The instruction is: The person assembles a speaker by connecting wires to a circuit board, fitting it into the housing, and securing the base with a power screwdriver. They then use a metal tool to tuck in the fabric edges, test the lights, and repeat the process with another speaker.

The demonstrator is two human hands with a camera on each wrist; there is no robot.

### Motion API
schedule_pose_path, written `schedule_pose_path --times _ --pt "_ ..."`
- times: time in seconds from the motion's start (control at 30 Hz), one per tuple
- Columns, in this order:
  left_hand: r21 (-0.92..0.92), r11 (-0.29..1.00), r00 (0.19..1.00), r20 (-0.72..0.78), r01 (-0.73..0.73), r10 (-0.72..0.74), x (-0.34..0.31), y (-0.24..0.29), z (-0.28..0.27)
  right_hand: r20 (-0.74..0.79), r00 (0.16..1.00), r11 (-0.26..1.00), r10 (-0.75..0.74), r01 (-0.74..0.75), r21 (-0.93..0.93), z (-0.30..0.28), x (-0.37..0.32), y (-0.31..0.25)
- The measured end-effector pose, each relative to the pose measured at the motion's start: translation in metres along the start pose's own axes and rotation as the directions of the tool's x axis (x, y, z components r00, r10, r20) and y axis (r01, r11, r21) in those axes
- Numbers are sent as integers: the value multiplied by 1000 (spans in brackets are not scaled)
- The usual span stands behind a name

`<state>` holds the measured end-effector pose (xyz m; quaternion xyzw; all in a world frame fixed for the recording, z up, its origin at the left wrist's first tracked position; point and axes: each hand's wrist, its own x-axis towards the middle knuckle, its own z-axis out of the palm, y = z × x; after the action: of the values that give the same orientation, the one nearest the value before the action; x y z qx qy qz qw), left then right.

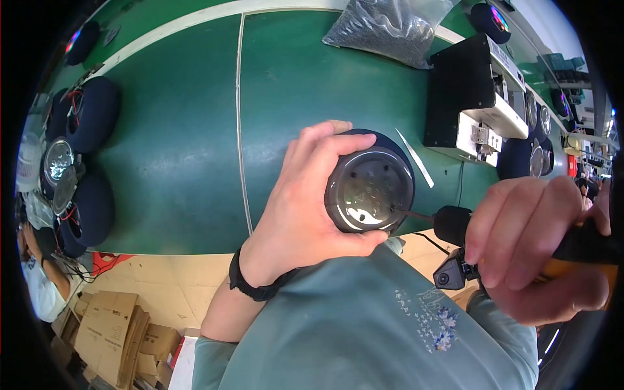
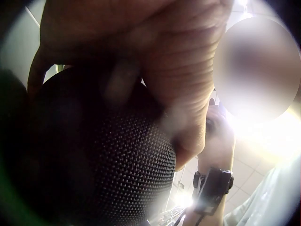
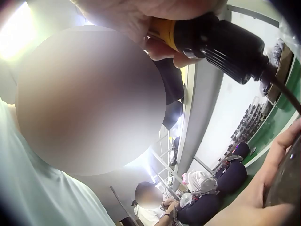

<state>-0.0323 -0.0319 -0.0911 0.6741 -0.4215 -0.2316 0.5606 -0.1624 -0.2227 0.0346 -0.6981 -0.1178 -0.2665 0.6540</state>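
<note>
A round dark speaker-like body (image 1: 369,188) with a glossy base facing up is gripped by the left hand (image 1: 302,195), fingers over its far side and thumb along its near side. Its woven dark mesh side (image 2: 136,174) fills much of the left wrist view, below the left hand (image 2: 141,42). The right hand (image 1: 536,247) holds a black and yellow power screwdriver (image 1: 452,224), whose thin bit reaches the right part of the glossy base. In the right wrist view, the right hand (image 3: 136,19) wraps the screwdriver (image 3: 230,47); whether the bit sits in a screw cannot be told.
Beyond the hands lie a bag of small dark parts (image 1: 390,29) and a black and silver machine (image 1: 471,97). A thin white strip (image 1: 415,158) is on the green table (image 1: 169,143). Dark round units (image 1: 94,114) stand at the left edge, more at the right.
</note>
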Motion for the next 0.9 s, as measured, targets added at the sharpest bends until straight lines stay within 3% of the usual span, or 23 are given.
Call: schedule_pose_path --times 0.13,0.2,0.3,0.33,0.6,0.7,0.77,0.83,0.9 --pt "-24 999 1000 -21 -21 20 0 -1 1 7 1000 1000 6 -6 11 6 -2 -3" --pt "-21 999 999 -26 -27 26 0 0 1 -62 981 981 182 -178 74 19 -1 -20" --pt "-22 1000 999 -38 -11 10 -1 0 2 -139 886 891 442 -415 185 34 0 -39" --pt "-20 1000 999 -38 -10 10 -1 -1 2 -24 973 967 229 -225 123 23 1 -19" --pt "-8 1000 999 -41 -13 13 -2 -1 3 -5 993 982 117 -115 152 9 -6 -5" --pt "36 999 999 -23 -24 25 -1 3 3 -31 999 987 30 -25 156 6 -6 -4" --pt "-39 999 999 -47 17 -19 -1 5 6 -58 998 989 -36 44 143 2 -5 -3" --pt "-39 999 997 -72 -38 35 0 3 12 -71 993 985 -99 108 134 -2 -4 -2" --pt "-44 996 993 -96 -73 68 -4 -2 19 -351 923 983 -157 181 36 -26 -24 -22"
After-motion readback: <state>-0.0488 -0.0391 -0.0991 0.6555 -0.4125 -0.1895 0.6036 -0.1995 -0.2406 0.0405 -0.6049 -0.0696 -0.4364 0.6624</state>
